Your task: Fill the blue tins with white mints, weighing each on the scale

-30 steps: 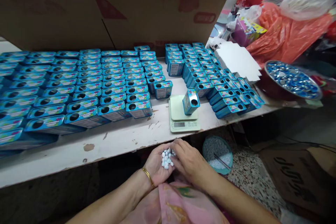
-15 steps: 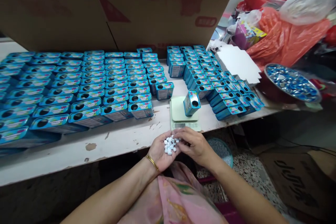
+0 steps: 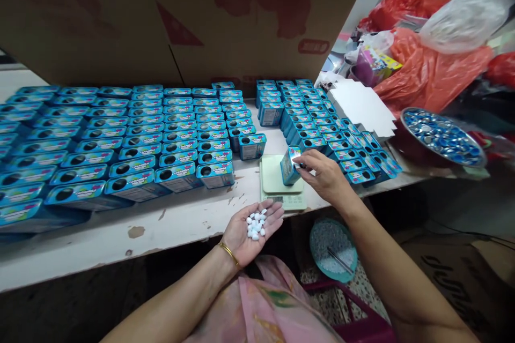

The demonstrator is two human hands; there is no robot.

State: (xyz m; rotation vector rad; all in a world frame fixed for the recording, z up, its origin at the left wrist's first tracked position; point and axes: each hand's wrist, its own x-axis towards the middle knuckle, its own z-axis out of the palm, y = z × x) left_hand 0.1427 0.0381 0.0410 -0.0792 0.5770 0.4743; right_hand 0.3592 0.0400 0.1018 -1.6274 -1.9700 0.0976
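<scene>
My left hand (image 3: 251, 231) is cupped palm up just off the table's front edge, with a small heap of white candies (image 3: 256, 224) lying in it. My right hand (image 3: 325, 176) reaches over the small white scale (image 3: 279, 182), its fingertips pinched together at the round hole on top of the blue tin (image 3: 290, 165) that stands on the scale. What the pinch holds is too small to name.
Many blue tins (image 3: 120, 142) stand in rows on the white table (image 3: 181, 220), more of them at the right (image 3: 322, 123). A bowl of round lids (image 3: 440, 134) sits far right. A teal tub of candies (image 3: 333, 249) is on the floor. Cardboard stands behind.
My right hand left the candies in my left palm and moved up to the tin on the scale. My left hand opened flatter and stayed low.
</scene>
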